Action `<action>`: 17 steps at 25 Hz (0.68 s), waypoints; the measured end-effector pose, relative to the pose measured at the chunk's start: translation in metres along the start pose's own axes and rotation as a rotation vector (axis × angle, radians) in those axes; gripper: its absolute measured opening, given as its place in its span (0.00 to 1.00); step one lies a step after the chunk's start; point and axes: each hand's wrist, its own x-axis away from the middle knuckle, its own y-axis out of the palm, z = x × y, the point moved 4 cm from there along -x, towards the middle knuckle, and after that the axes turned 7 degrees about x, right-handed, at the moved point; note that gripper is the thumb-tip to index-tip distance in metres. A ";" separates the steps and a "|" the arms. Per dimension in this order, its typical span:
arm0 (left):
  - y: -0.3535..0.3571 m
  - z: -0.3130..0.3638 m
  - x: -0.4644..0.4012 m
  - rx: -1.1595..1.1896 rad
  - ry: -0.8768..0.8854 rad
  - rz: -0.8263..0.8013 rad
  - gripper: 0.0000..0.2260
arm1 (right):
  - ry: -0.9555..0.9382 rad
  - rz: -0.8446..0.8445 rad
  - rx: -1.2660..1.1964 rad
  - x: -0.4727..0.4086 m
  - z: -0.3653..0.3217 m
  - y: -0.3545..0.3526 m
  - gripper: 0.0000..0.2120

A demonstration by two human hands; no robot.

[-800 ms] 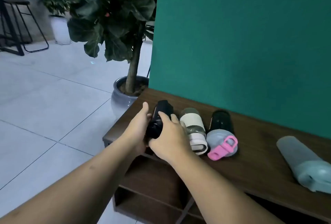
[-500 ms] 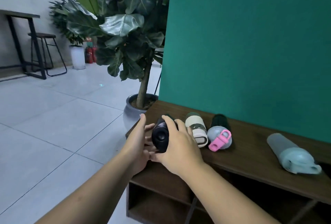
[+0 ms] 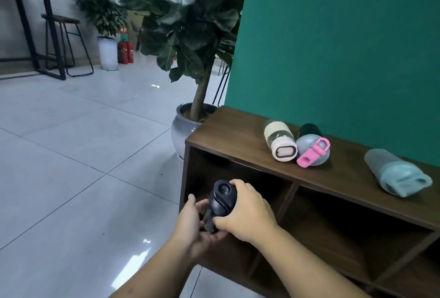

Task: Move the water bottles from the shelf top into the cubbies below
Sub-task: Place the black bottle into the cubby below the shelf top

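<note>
Both hands hold a black water bottle (image 3: 220,199) in front of the leftmost upper cubby (image 3: 240,178) of the dark wooden shelf (image 3: 223,131). My right hand (image 3: 247,212) wraps its body from the right; my left hand (image 3: 192,224) cups its lower end. On the shelf top lie three bottles on their sides: a cream one (image 3: 279,140), a dark one with a grey lid and pink clasp (image 3: 313,148), and a pale teal one (image 3: 397,172) further right.
A large potted plant (image 3: 185,126) stands at the shelf's left end against a teal wall (image 3: 333,47). Grey tiled floor spreads to the left. A table and stool (image 3: 62,42) and red fire extinguishers (image 3: 126,52) stand far back.
The black bottle has come off the shelf top and down in front of the left cubby, still in both hands. The view has pulled back and lowered.
</note>
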 end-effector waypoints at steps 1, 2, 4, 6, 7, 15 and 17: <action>0.001 0.001 -0.021 0.032 -0.003 0.002 0.28 | 0.003 -0.008 0.001 -0.017 0.004 0.014 0.40; 0.002 0.004 -0.043 0.047 -0.002 0.015 0.29 | 0.007 -0.014 0.008 -0.035 0.008 0.026 0.40; 0.009 0.012 -0.082 0.052 -0.011 0.019 0.32 | 0.007 -0.010 0.030 -0.067 0.014 0.044 0.41; 0.014 0.018 -0.113 0.062 -0.026 0.025 0.34 | -0.011 0.003 0.063 -0.094 0.018 0.059 0.43; 0.017 0.022 -0.123 0.073 -0.018 0.038 0.35 | -0.024 0.015 0.079 -0.104 0.018 0.062 0.43; 0.010 0.022 -0.157 0.138 0.033 0.059 0.33 | -0.102 -0.021 0.220 -0.135 0.022 0.099 0.46; 0.006 0.021 -0.161 0.150 0.036 0.064 0.33 | -0.087 -0.041 0.203 -0.136 0.023 0.105 0.46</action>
